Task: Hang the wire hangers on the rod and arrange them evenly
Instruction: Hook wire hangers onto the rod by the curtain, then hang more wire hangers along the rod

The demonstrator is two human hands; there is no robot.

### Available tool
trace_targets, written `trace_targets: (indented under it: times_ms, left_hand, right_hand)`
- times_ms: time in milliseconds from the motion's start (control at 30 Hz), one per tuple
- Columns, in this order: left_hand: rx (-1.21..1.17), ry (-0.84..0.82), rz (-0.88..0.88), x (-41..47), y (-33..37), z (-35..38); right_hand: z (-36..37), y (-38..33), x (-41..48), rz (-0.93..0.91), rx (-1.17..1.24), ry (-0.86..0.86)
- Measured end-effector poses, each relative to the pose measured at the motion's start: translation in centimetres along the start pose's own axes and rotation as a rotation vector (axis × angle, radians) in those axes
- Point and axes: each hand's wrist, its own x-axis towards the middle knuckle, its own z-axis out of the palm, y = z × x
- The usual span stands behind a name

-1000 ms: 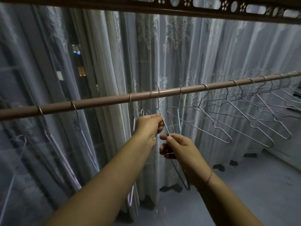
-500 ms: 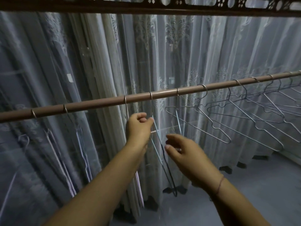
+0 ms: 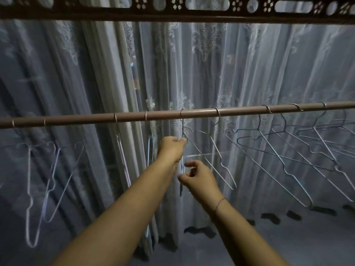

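A brown rod point(image 3: 76, 120) runs across the head view, with several wire hangers hooked over it. My left hand point(image 3: 172, 147) grips the neck of one wire hanger point(image 3: 181, 129) just under its hook, which sits on the rod at the centre. This hanger hangs edge-on to me. Lower down, my right hand point(image 3: 198, 178) has its thumb and fingers curled at the hanger's lower wire and seems to pinch it. More hangers point(image 3: 284, 167) fan out along the rod to the right, and others point(image 3: 30, 189) hang on the left.
Sheer patterned curtains point(image 3: 211, 64) hang close behind the rod. A dark carved wooden rail point(image 3: 172, 14) crosses overhead. Grey floor point(image 3: 307, 237) shows at the lower right, below the curtain hem.
My right hand let go of the hanger half a second ago and has closed on its lower wire again. My left hand has kept hold of the neck.
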Motion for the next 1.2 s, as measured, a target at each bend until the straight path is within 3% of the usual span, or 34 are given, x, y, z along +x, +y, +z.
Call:
trace_targets:
  times_ms: [167,467,700,1033,1200]
  left_hand:
    - [-0.123,0.062,-0.096,0.7,-0.6,0.9]
    - [-0.203,0.155,-0.084,2.4,0.7,2.0]
    - [-0.097,0.058,-0.161,0.8,-2.8,1.7]
    - [0.075,-0.053,-0.181,-2.0,-6.6,-0.3]
    - [0.181,-0.123,-0.172,-2.8,-7.7,-0.9]
  right_hand:
    - [-1.7,0.3,1.0,-0.007,0.119,-0.08]
    - [-3.4,-0.6,3.3,-0.054,0.206,-0.124]
    - [-4.3,2.0,3.3,-0.049,0.248,-0.094]
    - [-4.9,4.5,2.9,-0.08,-0.086,-0.069]
    - [-5.7,5.5,2.6,-0.094,-0.353,-0.187]
